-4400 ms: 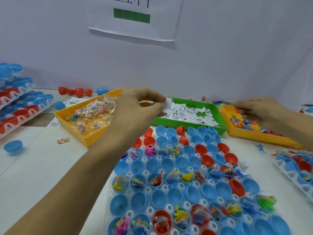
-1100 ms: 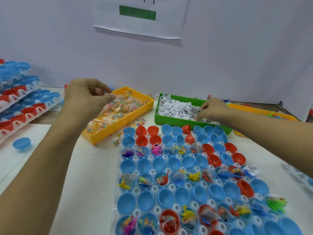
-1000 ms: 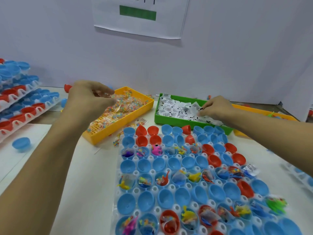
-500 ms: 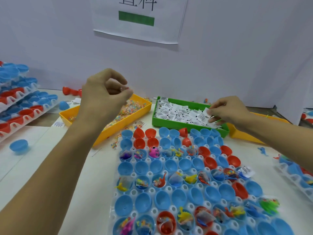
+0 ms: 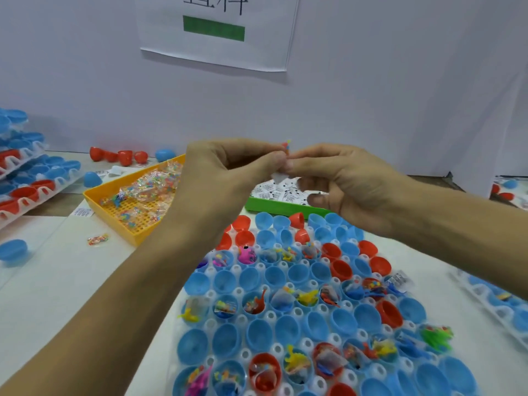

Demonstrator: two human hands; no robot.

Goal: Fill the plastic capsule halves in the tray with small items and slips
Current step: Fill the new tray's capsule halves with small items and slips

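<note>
A white tray (image 5: 297, 312) of blue and red capsule halves lies in front of me; some halves hold small toys and slips, others hold nothing. Above its far end my left hand (image 5: 225, 172) and my right hand (image 5: 343, 184) meet fingertip to fingertip. My left hand pinches a small clear packet of coloured bits (image 5: 286, 146). My right hand pinches a white paper slip (image 5: 278, 176) just under that packet. The fingers hide most of both items.
An orange tray of clear packets (image 5: 134, 195) stands at the left and a green tray of printed slips (image 5: 283, 195) behind my hands. Stacked capsule trays (image 5: 25, 178) sit far left, another tray (image 5: 497, 304) at the right. Loose halves (image 5: 13, 250) lie about.
Both hands left their trays, the left from the orange one and the right from the green one, and came together above the capsule tray, each with its item.
</note>
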